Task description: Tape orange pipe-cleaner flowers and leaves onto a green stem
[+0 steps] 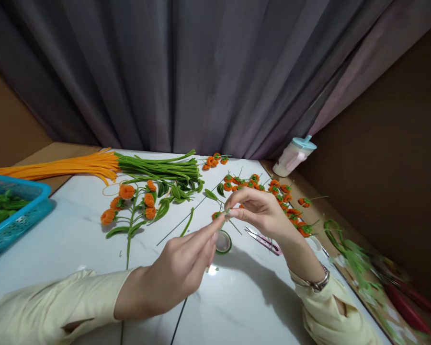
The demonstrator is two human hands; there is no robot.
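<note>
My left hand (187,261) and my right hand (260,213) meet at the fingertips above the white table. Both pinch a small green piece (227,212), mostly hidden by the fingers, with a thin green stem (235,226) sticking out to the lower right. Just below the fingertips lies a roll of green tape (223,242). Pink-handled snips (264,241) rest under my right wrist. An orange flower head (216,215) shows beside my left fingertips. On the left, a green stem (131,220) carries several orange flowers (127,191) and leaves.
Green (161,167) and orange pipe cleaners (75,165) lie at the back left. A blue basket (39,196) of leaves stands far left. Loose orange flowers (285,197) and a lidded cup (293,157) are at the right, with red-handled pliers (405,306) nearer.
</note>
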